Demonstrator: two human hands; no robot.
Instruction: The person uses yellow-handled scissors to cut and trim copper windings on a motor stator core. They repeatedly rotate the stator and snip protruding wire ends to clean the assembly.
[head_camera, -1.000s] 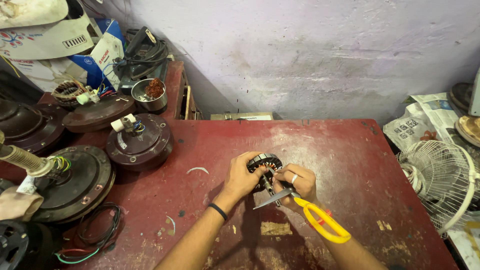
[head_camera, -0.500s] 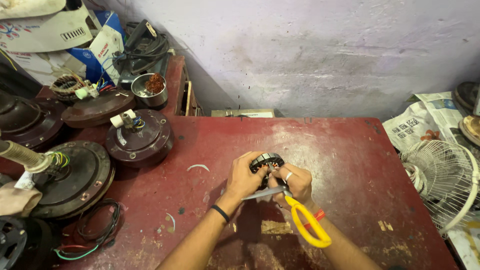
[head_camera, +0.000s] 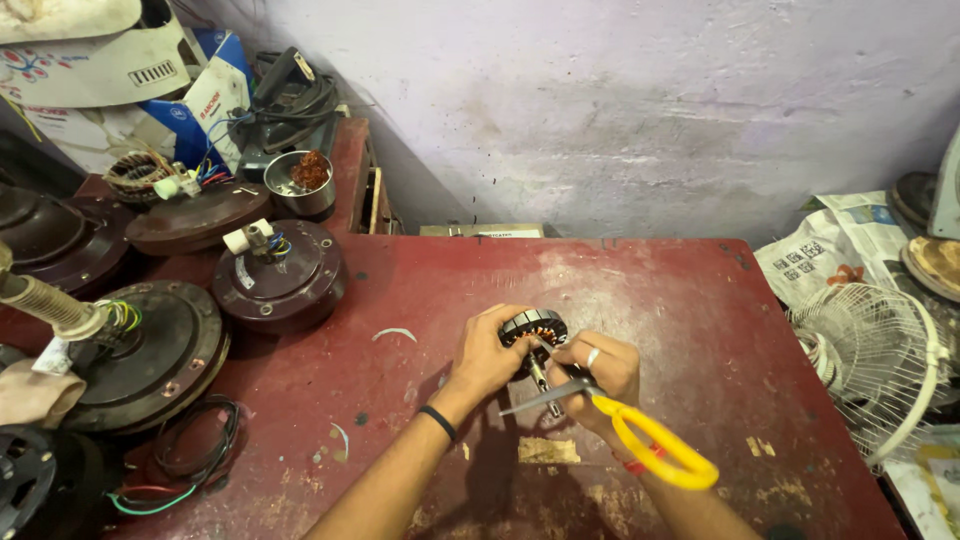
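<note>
Shifted slightly toward the near edge since half a second ago: both hands and the small wound stator (head_camera: 535, 327), held above the red surface (head_camera: 690, 300).
The stator is pinched by the left hand (head_camera: 487, 352), shaft pointing down toward the person. Yellow-handled scissors (head_camera: 620, 425) are gripped by the right hand (head_camera: 600, 375), fingers curled shut, blades aimed left, long axis running down-right.

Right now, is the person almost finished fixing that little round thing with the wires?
Hard to say. The small wound motor core is already out of any housing, gripped by the left hand. In hand: the right hand holds yellow-handled scissors with the blades close beneath the core. Left: several dark round fan motor housings sit to the side on the red table, some with loose wires showing.
</note>
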